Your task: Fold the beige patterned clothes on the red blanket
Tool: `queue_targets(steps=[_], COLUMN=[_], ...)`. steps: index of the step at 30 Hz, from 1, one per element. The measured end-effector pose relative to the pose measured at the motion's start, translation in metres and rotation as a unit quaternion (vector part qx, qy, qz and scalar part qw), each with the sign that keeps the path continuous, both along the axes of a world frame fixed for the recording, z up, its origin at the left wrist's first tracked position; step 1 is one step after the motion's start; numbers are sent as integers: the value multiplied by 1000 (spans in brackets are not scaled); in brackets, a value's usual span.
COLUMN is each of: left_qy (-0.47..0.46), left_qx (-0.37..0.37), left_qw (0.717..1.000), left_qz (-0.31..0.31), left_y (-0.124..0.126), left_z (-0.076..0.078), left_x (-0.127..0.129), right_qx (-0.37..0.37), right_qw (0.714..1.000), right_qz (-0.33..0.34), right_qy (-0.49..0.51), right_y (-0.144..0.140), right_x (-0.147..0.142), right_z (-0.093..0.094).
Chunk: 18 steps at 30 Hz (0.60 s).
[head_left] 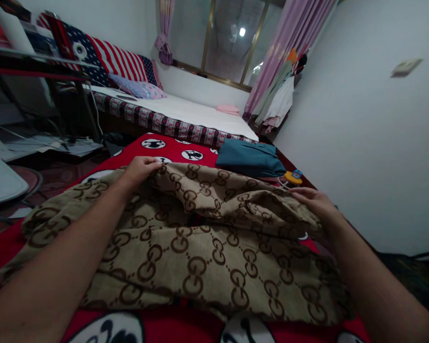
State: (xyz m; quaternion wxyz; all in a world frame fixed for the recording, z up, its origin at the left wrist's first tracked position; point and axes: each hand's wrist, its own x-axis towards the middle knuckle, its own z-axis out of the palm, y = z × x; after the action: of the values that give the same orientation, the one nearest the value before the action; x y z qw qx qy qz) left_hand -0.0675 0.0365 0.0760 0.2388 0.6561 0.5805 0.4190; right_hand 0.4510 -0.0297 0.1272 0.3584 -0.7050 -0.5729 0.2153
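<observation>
While the tan cloth [200, 247] with its brown linked-ring print lies spread across the red bedcover [171, 147], you have both hands at its far edge. Your left hand [141, 170] is clenched on the far left corner, fingers curled into the fabric. Your right hand [312, 200] lies flatter on the far right edge, fingertips pressing a bunched fold; whether it actually grips the fabric cannot be told. The cloth's long axis runs left to right in front of you, its far edge rumpled and doubled over, its near part lying smoother.

Just beyond it, a folded teal garment [250, 159] rests on the same red cover, with a small yellow and blue object [293, 176] beside it near the white wall [361, 143]. Farther off stands a second bed with a white sheet [200, 112], a small pink pillow [139, 89], and a stars-and-stripes cushion [110, 59] at its head. Pink curtains [286, 43] frame the window [232, 38], clothes [277, 100] hang in the corner, and a dark shelf rack [39, 66] stands to your left.
</observation>
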Motion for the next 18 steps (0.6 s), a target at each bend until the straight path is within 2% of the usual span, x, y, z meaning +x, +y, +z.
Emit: queue_targets(steps=[2, 3, 5, 7, 9, 11, 13, 15, 18], left_qy=[72, 107, 158, 184, 200, 236, 284, 309, 316], left_qx=[7, 28, 99, 163, 173, 115, 27, -48, -78], left_qw=[997, 993, 980, 969, 955, 934, 908, 888, 881], left_qz=[27, 49, 63, -1, -132, -243, -307, -338, -344], left_y=[-5, -9, -18, -29, -39, -45, -48, -46, -44], left_z=[4, 5, 6, 5, 0, -6, -12, -15, -14], left_x=[6, 13, 34, 60, 82, 95, 97, 93, 87], right_qx=[-29, -17, 52, 109, 109, 70, 20, -15, -6], right_qw=[981, 962, 935, 932, 918, 899, 891, 893, 910], right_qz=[-13, -23, -8, 85, 197, 272, 300, 304, 288], right_qy=[-192, -273, -350, -336, -327, -336, -340, -332, -299], right_y=[10, 13, 13, 5, -7, -21, -34, -44, -52], right_x=[-11, -22, -53, -90, -122, -141, -147, -146, -137], right_z=[-6, -9, -13, -18, -30, -48, -69, -82, -79])
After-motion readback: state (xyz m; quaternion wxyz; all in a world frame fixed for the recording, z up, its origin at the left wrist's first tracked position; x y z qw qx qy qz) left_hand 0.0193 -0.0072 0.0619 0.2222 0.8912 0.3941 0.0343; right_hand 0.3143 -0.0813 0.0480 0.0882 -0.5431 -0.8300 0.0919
